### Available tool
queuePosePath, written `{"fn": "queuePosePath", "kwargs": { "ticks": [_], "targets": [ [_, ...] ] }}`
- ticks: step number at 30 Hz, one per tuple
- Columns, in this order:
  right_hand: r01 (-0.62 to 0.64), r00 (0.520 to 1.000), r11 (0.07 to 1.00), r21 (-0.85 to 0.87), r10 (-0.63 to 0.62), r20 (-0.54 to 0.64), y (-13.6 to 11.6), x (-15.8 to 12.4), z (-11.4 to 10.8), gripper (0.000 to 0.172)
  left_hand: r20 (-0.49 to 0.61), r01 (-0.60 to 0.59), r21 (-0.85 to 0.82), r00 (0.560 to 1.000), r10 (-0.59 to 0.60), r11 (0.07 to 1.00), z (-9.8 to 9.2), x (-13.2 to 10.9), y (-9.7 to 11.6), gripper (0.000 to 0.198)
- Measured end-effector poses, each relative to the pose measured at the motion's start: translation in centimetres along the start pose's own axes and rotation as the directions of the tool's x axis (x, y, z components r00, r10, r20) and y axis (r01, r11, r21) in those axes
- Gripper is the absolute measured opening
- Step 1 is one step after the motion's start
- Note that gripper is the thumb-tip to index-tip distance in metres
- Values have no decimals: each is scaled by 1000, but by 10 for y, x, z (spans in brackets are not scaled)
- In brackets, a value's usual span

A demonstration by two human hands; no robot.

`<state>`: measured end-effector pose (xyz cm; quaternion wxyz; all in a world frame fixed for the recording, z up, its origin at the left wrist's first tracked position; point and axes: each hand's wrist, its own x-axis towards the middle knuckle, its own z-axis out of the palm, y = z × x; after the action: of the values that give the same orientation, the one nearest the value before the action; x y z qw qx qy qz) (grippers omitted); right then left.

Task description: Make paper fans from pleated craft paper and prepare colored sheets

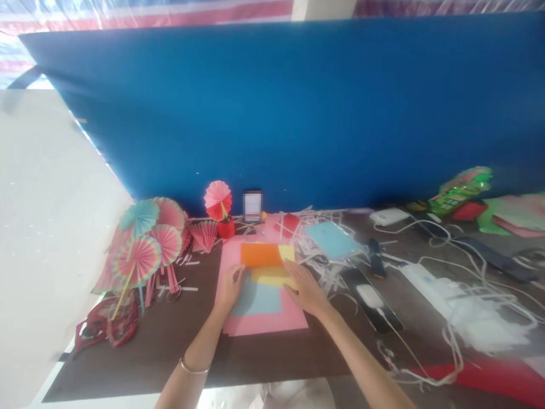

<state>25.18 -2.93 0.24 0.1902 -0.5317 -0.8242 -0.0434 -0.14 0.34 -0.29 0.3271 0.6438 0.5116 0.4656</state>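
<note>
Pink paper sheets (266, 325) lie on the dark table, with a light blue sheet (258, 299) on top. Over these are a yellow sheet (272, 276) and an orange sheet (261, 254), its left edge by my left hand. My left hand (232, 284) has its thumb and fingers curled together at the lower left corner of the orange paper; the fingertips are small and blurred. On the other side, my right hand (307, 287) lies over the right edge of the yellow paper, fingers stretched and apart.
Folded paper fans (138, 258) stand at the left beside red-framed glasses (106, 321). A pink paper fan in a red pot (225, 227) stands behind the sheets. White paper strips (327, 270), a phone (372, 301) and a cabled power strip (430, 287) lie right. A blue panel (272, 113) rises behind.
</note>
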Motion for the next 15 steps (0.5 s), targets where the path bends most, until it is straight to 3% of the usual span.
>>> {"fn": "queuePosePath", "kwargs": {
  "ticks": [3, 7, 10, 15],
  "targets": [
    [54, 990, 998, 11, -55, 130, 15, -9, -7, 56, -56, 104, -56, 993, -107, 993, 0, 0, 3, 33],
    [129, 967, 991, -25, -120, 224, 19, -8, -10, 40, -14, 159, -113, 987, -161, 981, -1, -1, 8, 35],
    [210, 959, 976, -50, -196, 202, 11, -2, -11, 31, -12, 146, -115, 989, -149, 982, -3, -1, 9, 34],
    [289, 957, 955, -70, -285, 61, 12, 4, -19, 26, -70, 163, -84, 983, -169, 983, -6, -1, 0, 36]
  ]
}}
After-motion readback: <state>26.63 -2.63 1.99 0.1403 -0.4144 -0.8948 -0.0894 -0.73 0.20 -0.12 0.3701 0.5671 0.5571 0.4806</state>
